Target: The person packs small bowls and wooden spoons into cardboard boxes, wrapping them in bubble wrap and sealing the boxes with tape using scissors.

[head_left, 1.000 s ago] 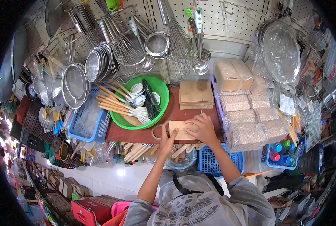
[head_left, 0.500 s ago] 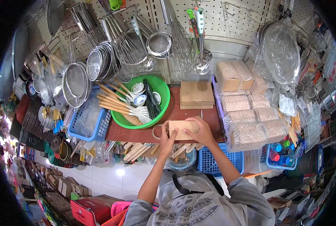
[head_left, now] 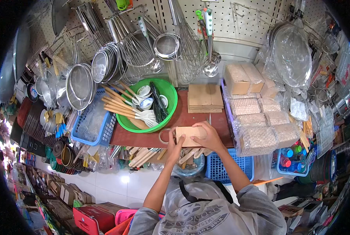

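Note:
Between my two hands is a small brown cardboard box, held above the front edge of the red-brown table. My left hand grips its left end, thumb on the near face. At the other end, my right hand closes round the box with its thumb also on the face. A roll of tape lies on the table just left of my left hand. Behind the box sits a stack of flat brown cardboard, and a pointed blade lies in front of that stack.
A green basin holds wooden-handled spatulas and small bowls. Bubble-wrapped boxes fill a tray on the right. A blue basket stands at left, another blue basket below the table. Whisks and strainers hang behind.
My hands keep their hold on the box, which looks tilted very slightly differently. The whole view has shifted a little; nothing has been let go.

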`<state>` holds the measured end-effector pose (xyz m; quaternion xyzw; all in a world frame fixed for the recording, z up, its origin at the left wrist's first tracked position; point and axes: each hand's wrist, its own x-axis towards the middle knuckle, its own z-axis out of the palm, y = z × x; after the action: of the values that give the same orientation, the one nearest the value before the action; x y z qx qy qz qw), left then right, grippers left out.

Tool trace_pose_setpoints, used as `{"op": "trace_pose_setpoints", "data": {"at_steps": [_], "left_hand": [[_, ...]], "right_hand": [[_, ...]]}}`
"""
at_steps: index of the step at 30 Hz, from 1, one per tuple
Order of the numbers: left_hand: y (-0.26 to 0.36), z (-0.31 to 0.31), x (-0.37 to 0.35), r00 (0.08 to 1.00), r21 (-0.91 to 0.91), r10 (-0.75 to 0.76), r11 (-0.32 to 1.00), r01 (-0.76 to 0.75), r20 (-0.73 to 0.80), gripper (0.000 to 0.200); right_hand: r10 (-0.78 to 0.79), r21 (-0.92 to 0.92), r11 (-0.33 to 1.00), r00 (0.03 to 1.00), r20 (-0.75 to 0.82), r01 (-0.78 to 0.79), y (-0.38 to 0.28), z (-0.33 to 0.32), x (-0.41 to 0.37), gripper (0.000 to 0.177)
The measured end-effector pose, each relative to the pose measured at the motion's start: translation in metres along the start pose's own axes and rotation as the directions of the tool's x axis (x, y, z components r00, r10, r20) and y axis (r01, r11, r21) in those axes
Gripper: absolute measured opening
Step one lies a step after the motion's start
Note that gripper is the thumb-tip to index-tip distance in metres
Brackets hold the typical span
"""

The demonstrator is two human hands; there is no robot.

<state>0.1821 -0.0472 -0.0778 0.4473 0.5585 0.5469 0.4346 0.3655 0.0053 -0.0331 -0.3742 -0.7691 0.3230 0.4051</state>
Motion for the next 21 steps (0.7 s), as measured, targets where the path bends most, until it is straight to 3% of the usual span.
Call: {"op": "trace_pose_setpoints", "data": {"at_steps": [3, 6, 9, 10, 13, 14, 17, 18, 20, 21], "left_hand": [[-0.003, -0.002, -0.001, 0.999, -0.026, -0.044, 0.999, 0.044, 0.004, 0.053], [0.0, -0.003, 0.0, 1.0, -0.053, -0.016, 0.998, 0.016, -0.007, 0.054], [0.007, -0.003, 0.001, 1.0, -0.159, -0.021, 0.987, 0.022, 0.009, 0.057], [0.009, -0.003, 0.001, 0.999, -0.136, 0.021, 0.991, -0.016, 0.039, 0.059], [0.013, -0.004, 0.0, 0.983, -0.119, 0.113, 0.988, -0.096, 0.146, 0.064], [0.015, -0.003, 0.0, 0.974, -0.144, 0.125, 0.985, -0.099, 0.187, 0.065], [0.015, -0.001, 0.003, 0.944, -0.198, 0.156, 0.975, -0.1, 0.292, 0.069], [0.015, 0.0, 0.005, 0.932, -0.212, 0.166, 0.972, -0.1, 0.323, 0.069], [0.002, -0.007, 0.013, 0.905, -0.054, 0.215, 0.976, -0.21, 0.367, 0.069], [0.003, -0.01, 0.017, 0.889, 0.023, 0.237, 0.964, -0.267, 0.392, 0.069]], "right_hand": [[0.012, -0.032, 0.999, 0.998, 0.059, -0.01, -0.01, -0.005, -0.002, 0.048], [0.056, 0.058, 0.997, 0.994, -0.09, -0.051, -0.003, 0.001, -0.007, 0.044], [0.329, 0.379, 0.897, 0.917, -0.225, -0.229, 0.02, 0.007, -0.014, 0.042], [0.333, 0.279, 0.922, 0.917, -0.218, -0.269, 0.034, 0.007, -0.018, 0.04], [0.533, 0.609, 0.663, 0.846, 0.023, -0.435, 0.064, 0.009, -0.021, 0.056], [0.681, 0.639, 0.417, 0.688, 0.25, -0.646, 0.067, 0.004, -0.028, 0.074], [0.629, 0.657, 0.234, 0.627, 0.46, -0.717, 0.036, -0.017, -0.026, 0.083], [0.625, 0.648, 0.211, 0.611, 0.486, -0.732, 0.04, -0.019, -0.027, 0.081], [0.617, 0.63, 0.162, 0.576, 0.536, -0.76, 0.053, -0.024, -0.03, 0.078], [0.641, 0.595, 0.258, 0.595, 0.485, -0.762, 0.055, -0.023, -0.03, 0.078]]}}
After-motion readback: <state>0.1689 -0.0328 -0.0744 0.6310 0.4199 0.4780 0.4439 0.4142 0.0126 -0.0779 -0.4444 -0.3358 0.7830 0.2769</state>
